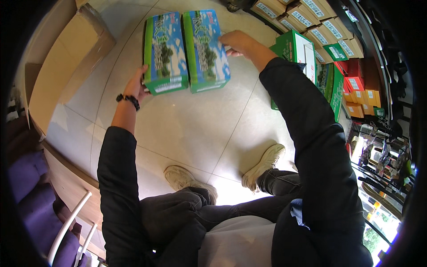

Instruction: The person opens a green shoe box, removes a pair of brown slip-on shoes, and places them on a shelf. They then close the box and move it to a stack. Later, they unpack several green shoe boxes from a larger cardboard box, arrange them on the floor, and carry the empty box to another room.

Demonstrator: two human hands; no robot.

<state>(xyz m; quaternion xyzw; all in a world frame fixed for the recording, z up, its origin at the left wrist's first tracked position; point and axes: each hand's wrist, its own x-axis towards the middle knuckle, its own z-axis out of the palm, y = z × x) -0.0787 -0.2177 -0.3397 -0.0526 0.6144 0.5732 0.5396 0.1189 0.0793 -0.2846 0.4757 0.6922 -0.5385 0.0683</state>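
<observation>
Two blue and green cardboard boxes with a tree and sky print stand side by side before me, the left box and the right box, a narrow gap between them. My left hand is at the outer left side of the left box, its fingers partly hidden beside the lower corner. My right hand touches the outer right side of the right box with thumb and fingers. Together the two hands press the pair from both sides. Whether the boxes are resting on the tiled floor or lifted, I cannot tell.
An open brown carton stands at the left. Green boxes are on the right, near shelves stacked with brown boxes and red boxes. Purple seating and a wooden surface are at the lower left. My shoes are below.
</observation>
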